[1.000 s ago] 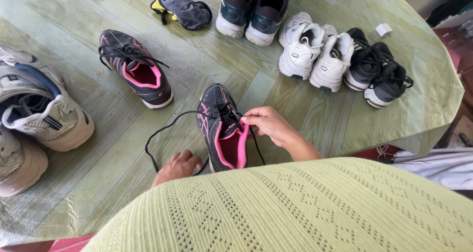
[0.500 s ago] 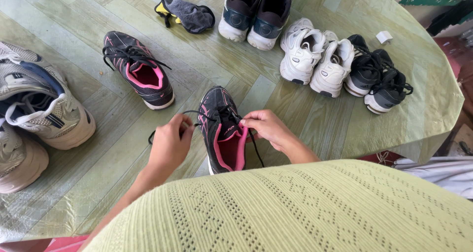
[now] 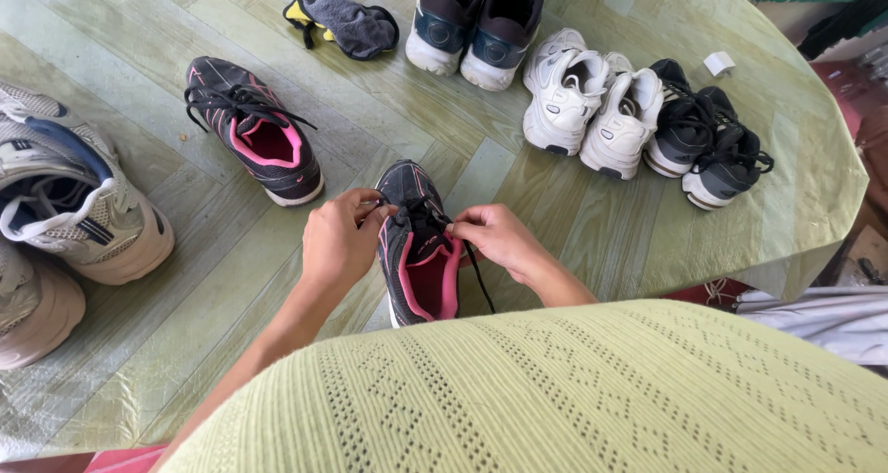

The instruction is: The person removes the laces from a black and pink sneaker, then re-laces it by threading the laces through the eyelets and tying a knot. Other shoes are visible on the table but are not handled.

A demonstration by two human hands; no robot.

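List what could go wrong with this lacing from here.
1. The black lace trails loose beside the right hand; it may snag or pull unevenly.
2. The black-and-pink shoe sits close to the table edge near the body, and a hard tug by the left hand might slide it off.

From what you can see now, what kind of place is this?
Probably a home or a small shoe stall. A table under a green plastic cover bears many sports shoes, like the white pair, while both hands lace a black-and-pink shoe.

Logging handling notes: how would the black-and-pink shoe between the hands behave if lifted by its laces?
The black-and-pink shoe probably hangs tilted, since the black laces look limp. Its mesh-like upper suggests lightness. Left hand and right hand pinch lace ends.
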